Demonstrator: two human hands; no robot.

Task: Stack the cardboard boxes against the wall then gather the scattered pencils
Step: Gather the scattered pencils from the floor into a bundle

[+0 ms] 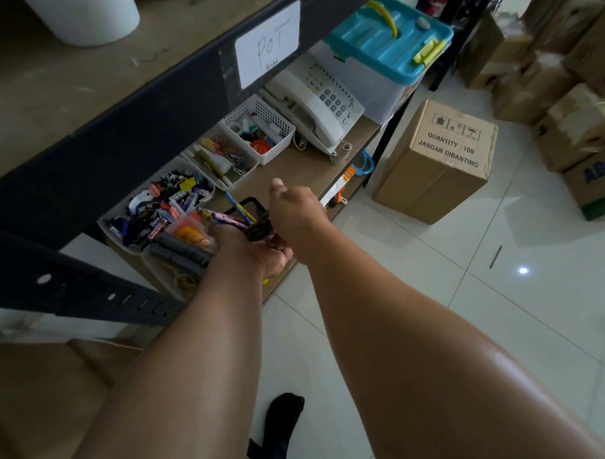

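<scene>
Pencil-gathering step: left grip [255, 253] curled round a bundle of slim painted pencils [222, 218], beside the black mesh cup [248, 205]; right grip [295, 208] just over it, knuckles up, fingers hidden, hold unclear. Next, likely: drop the bundle into the cup, then fetch the stray pencil [495, 257] on glossy tile [429, 302] well to the right.

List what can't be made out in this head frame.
Head view:
- Lower ends of the pencils: hidden inside the left hand.
- Fingers of the right hand: seen from behind, so any grasp is hidden.
- The mesh holder: mostly behind the right hand.
- The thin stick: too small to identify.
- The cardboard boxes: cut off by the right edge.
</scene>
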